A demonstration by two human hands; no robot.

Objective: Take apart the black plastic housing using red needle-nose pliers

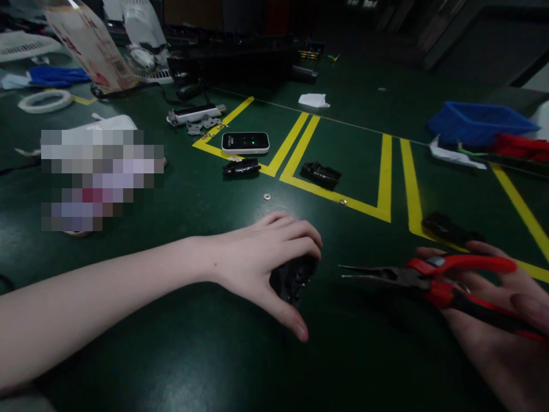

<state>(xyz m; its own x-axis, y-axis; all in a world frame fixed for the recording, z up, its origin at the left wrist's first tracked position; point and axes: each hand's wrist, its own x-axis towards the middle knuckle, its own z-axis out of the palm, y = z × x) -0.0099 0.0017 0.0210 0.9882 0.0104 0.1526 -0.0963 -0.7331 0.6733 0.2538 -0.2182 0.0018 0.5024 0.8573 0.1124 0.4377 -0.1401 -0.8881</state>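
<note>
My left hand [266,257] is curled over a black plastic part [294,280] on the green table, fingers on its far side and thumb on the near side. The palm hides much of that part. In my right hand [484,320] is a pair of needle-nose pliers [441,283] with red and black handles. The plier jaws stand slightly apart, point left toward the black part and have nothing between them. A small metal ring [267,197] lies just beyond my left hand. Another black part [450,229] lies behind the pliers.
Yellow tape marks areas on the table [193,355]. Farther back are two black parts [241,167] [321,174], a black-and-white device [245,143] with a green light and a second ring [342,202]. A blue bin [482,123] stands at right; a tape roll [46,101] lies at left.
</note>
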